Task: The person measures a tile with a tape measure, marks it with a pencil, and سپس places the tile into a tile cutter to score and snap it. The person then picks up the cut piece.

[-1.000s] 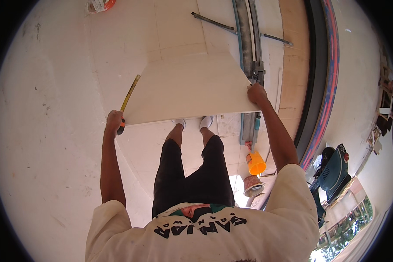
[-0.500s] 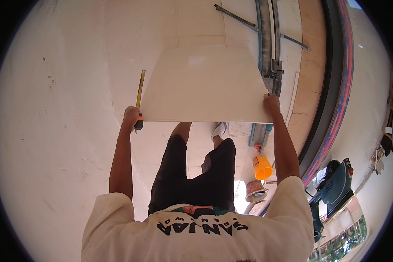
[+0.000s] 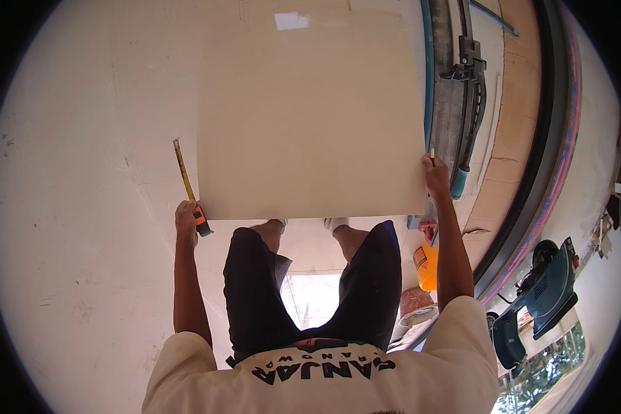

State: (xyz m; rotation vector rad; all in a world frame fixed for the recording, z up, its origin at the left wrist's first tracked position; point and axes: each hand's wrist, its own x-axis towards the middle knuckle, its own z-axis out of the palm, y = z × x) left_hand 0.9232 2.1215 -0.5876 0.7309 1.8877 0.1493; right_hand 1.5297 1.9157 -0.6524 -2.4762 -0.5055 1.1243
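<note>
A large, flat, cream-coloured tile (image 3: 310, 124) spans the space before my legs, its near edge above my feet. At its near left corner, my left hand (image 3: 185, 219) is closed around an orange and black tape measure (image 3: 200, 219), and its fingers are by the tile's edge. A length of yellow tape blade (image 3: 182, 167) sticks out forward from the case. My right hand (image 3: 436, 179) grips the tile's right edge near the other corner. A thin pencil-like stick (image 3: 432, 156) with a pale tip pokes up from those fingers.
Right of the tile lies a long manual tile cutter (image 3: 455, 90) with a teal-ended handle. Cardboard (image 3: 517, 110) runs beyond it, beside a dark curved edge (image 3: 541, 145). A yellow container (image 3: 427, 268), a dirty bucket (image 3: 417, 303) and a teal machine (image 3: 550, 286) are near my right arm.
The tile looks larger and more face-on, with its near edge lower in view. Both hands have come lower, still on its sides. My knees are spread wider and the tape blade leans left.
</note>
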